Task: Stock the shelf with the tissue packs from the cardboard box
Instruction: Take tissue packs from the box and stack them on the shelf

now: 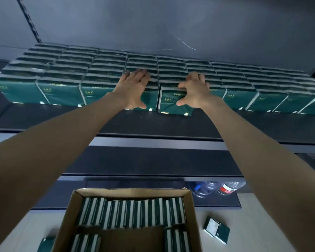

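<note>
Dark green tissue packs (60, 91) fill the top shelf (153, 124) in several rows from left to right. My left hand (135, 88) lies flat with spread fingers over the front pack left of centre. My right hand (195, 91) grips the front pack (171, 106) just right of centre, fingers over its top and thumb on its face; this pack juts slightly forward of the row. Below, the open cardboard box (69, 206) holds more green packs (131, 213) standing on edge, with a bare gap in its near middle.
Two lower dark shelves (153, 160) lie between the top shelf and the box. Plastic water bottles (227, 188) lie on the bottom shelf at right. Loose packs lie on the floor to the right of the box (216, 230) and at its left corner (45, 244).
</note>
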{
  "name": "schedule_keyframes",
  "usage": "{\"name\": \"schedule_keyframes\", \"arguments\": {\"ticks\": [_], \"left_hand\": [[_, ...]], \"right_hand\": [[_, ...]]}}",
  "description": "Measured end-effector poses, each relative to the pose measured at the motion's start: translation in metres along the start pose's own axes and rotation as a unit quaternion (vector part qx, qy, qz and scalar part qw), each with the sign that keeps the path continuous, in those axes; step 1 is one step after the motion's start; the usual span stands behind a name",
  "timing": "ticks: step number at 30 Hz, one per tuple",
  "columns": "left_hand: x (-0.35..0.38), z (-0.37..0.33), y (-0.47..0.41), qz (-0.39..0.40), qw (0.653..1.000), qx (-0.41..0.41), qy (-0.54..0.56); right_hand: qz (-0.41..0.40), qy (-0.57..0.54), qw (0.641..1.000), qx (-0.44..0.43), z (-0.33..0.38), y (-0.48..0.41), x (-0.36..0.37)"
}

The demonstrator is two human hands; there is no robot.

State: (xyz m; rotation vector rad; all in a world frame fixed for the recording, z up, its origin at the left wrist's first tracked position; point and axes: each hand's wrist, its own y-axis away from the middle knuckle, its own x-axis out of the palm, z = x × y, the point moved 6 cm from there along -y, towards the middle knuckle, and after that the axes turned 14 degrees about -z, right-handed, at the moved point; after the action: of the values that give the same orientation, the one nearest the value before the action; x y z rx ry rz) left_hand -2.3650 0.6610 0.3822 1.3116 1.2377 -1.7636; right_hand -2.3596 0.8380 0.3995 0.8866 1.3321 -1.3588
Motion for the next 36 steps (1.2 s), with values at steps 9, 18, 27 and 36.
{"name": "schedule_keyframes", "arguments": {"ticks": [9, 18, 27, 36], "left_hand": [[0.029, 0.009, -0.015, 0.056, 0.996, 0.053, -0.044], [0.033, 0.010, -0.018, 0.056, 0.996, 0.053, -0.036], [0.015, 0.010, -0.019, 0.071, 0.996, 0.049, -0.036], [-0.052, -0.052, 0.020, 0.046, 0.998, 0.005, 0.043]], "right_hand": [[-0.066, -0.017, 0.998, 0.003, 0.006, -0.017, 0.020], [0.035, 0.055, 0.997, -0.052, 0.005, -0.028, 0.044], [0.064, 0.048, 0.996, -0.035, 0.013, -0.024, 0.025], [0.064, -0.075, 0.994, -0.037, -0.007, 0.036, -0.045]]}}
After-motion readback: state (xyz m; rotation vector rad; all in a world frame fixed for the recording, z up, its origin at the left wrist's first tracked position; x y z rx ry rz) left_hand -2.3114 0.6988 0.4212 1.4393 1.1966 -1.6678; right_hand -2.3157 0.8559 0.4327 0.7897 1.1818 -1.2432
